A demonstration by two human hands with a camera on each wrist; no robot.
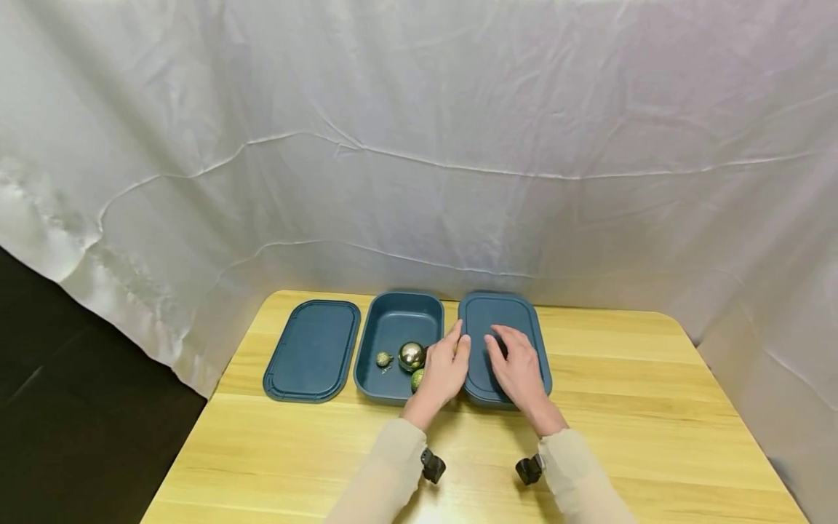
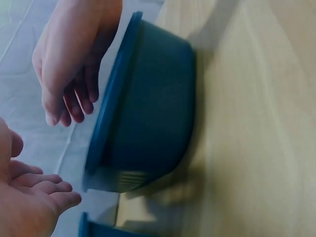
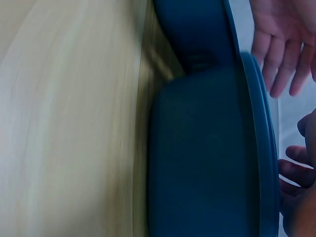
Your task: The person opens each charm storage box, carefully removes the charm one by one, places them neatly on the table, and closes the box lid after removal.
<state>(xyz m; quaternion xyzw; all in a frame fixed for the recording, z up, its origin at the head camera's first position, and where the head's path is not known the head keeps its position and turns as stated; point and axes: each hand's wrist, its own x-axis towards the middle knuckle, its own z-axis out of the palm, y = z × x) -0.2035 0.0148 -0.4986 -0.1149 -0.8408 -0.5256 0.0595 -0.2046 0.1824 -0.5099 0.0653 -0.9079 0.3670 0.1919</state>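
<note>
My left hand [image 1: 445, 367] hovers between the two blue boxes, its fingers extended and nothing seen in them. Over the lidded blue box [image 1: 481, 342] is my right hand [image 1: 520, 364], fingers loosely bent and holding nothing visible. In the left wrist view both hands stay just above the lid's rim [image 2: 113, 94], apart from it. The open blue box [image 1: 393, 324] beside it contains a shiny gold ball [image 1: 411, 356], a small glittery gold ball [image 1: 383, 359] and a green ball [image 1: 417, 379], partly hidden by my left hand.
A loose blue lid [image 1: 310, 349] lies flat on the wooden table [image 1: 655, 407], left of the open box. Behind the table's back edge hangs a pale grey cloth [image 1: 419, 204]. The two boxes stand close together, near that edge.
</note>
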